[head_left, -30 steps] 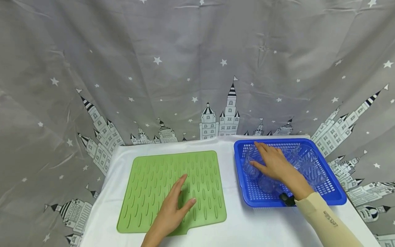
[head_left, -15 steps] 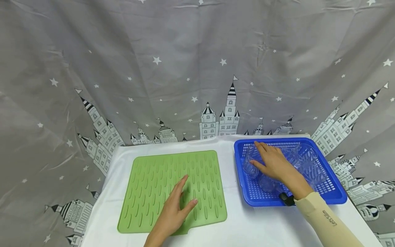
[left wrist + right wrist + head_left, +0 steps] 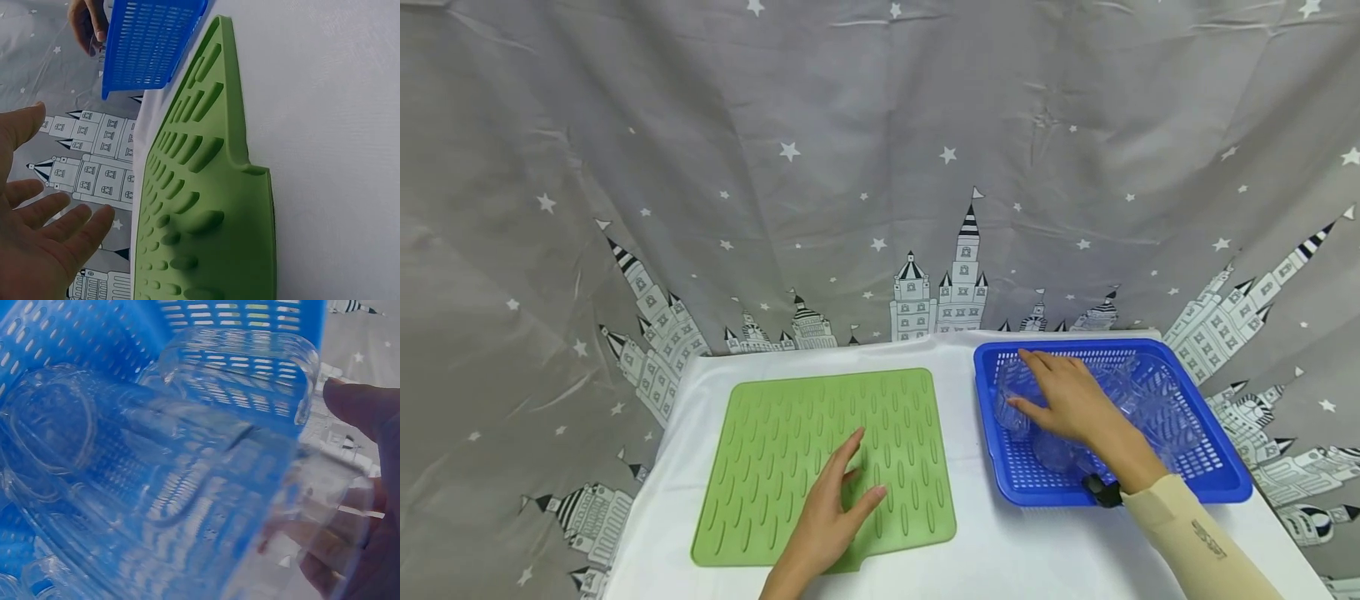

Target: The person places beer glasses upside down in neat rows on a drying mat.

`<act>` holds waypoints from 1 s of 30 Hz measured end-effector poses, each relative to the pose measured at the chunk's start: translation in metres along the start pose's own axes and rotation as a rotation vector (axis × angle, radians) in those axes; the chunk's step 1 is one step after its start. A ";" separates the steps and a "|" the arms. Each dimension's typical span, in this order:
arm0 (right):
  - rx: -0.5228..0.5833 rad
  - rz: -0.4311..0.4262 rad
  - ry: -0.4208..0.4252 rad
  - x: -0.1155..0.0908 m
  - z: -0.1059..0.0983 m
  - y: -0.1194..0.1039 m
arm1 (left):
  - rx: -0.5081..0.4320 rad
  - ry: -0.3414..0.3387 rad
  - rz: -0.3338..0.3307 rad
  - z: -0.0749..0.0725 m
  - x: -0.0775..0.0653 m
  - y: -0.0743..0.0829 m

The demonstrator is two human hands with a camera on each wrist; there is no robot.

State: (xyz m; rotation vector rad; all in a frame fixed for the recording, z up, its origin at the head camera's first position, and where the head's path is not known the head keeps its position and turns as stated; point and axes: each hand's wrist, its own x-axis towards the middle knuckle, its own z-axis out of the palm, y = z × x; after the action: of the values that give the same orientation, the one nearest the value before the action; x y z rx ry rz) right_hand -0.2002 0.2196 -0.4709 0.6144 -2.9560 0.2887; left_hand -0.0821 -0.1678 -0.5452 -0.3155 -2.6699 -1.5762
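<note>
My left hand (image 3: pixel 826 518) hovers over the front part of a green ridged drying mat (image 3: pixel 775 450) in the head view, its fingers extended and thumb spread apart. The left wrist view has that hand's palm (image 3: pixel 31 250) beside the mat, holding nothing. On the right, a blue plastic basket (image 3: pixel 1231 479) contains several clear glasses. My right hand (image 3: pixel 1067 400) reaches in over them, fingers loosely spread, above a glass (image 3: pixel 1011 412) at the basket's left side. In the right wrist view its thumb (image 3: pixel 362 409) stands apart from a large clear glass (image 3: pixel 150 462), whose rim overlaps the fingers.
A white cloth (image 3: pixel 970 558) covers the table under mat and basket. Behind it hangs a grey curtain (image 3: pixel 850 125) printed with stars and castles. More glasses (image 3: pixel 1161 417) lie at the basket's right side, and a black device (image 3: pixel 1101 490) sits at my right wrist.
The head view has shifted slightly. Both hands, the mat, the basket and the glasses otherwise keep nearly the same places.
</note>
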 end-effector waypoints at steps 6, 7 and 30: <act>-0.023 -0.024 0.043 -0.003 -0.007 -0.003 | -0.059 -0.022 0.001 0.006 0.006 0.003; -0.025 -0.025 0.047 -0.003 -0.008 -0.004 | -0.068 -0.027 0.005 0.007 0.007 0.004; -0.049 -0.053 0.097 -0.015 -0.061 -0.042 | -0.154 -0.094 0.054 0.022 0.018 0.027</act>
State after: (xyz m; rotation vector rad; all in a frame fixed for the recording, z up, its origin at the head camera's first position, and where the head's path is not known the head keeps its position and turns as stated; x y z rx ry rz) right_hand -0.1651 0.1998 -0.4069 0.6522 -2.8404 0.2334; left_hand -0.0928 -0.1332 -0.5299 -0.4727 -2.5859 -1.7982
